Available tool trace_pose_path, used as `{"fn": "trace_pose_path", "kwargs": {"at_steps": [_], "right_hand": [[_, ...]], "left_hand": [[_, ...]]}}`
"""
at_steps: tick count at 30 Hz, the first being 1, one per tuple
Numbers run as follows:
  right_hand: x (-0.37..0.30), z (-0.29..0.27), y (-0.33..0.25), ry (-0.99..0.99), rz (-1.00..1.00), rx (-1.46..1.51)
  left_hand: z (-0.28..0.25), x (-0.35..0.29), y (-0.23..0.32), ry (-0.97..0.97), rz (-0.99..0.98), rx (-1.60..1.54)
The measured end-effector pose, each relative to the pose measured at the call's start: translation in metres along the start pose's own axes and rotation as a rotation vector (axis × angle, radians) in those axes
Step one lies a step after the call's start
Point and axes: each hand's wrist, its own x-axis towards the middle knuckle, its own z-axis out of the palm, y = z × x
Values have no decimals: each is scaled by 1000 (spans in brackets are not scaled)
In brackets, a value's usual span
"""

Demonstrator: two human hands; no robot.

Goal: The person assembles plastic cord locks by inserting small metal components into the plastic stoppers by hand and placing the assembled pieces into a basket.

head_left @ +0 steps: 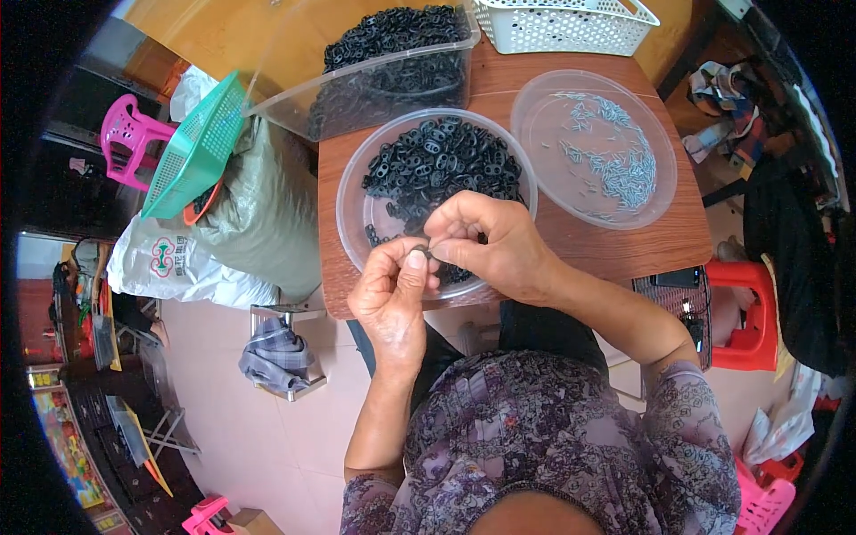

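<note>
Over the near edge of a round clear tub (348,183), my two hands meet at the fingertips. Between thumb and fingers my left hand (392,299) pinches a small black plastic part (421,251), mostly covered by the fingertips. My right hand (499,245) is closed in a pinch against that part; whatever its fingertips hold is too small to make out. Many loose black plastic parts (437,156) with holes fill the tub below. To the right, small silvery pins (629,174) lie scattered in a shallow round clear tray (542,134).
A clear rectangular bin (392,76) of similar black parts stands at the far left of the wooden table (334,290). Behind the tray is a white perforated basket (562,31). Left of the table are stuffed sacks (267,214) and a green basket (192,147). A red stool (749,321) stands right.
</note>
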Motion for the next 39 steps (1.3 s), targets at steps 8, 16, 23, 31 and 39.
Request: {"fn": "trace_pose_path", "kwargs": {"at_steps": [8, 16, 23, 31, 39], "right_hand": [[-1, 1, 0, 2, -22, -25], [-5, 8, -3, 33, -44, -68], [-5, 13, 11, 94, -176, -121], [2, 11, 12, 67, -339, -249], [1, 15, 15, 115, -336, -235]], "left_hand": [[0, -2, -2, 30, 45, 103], [2, -7, -4, 91, 129, 292], [1, -5, -2, 104, 95, 254], [0, -4, -8, 124, 242, 431], [0, 0, 0, 133, 11, -33]]}}
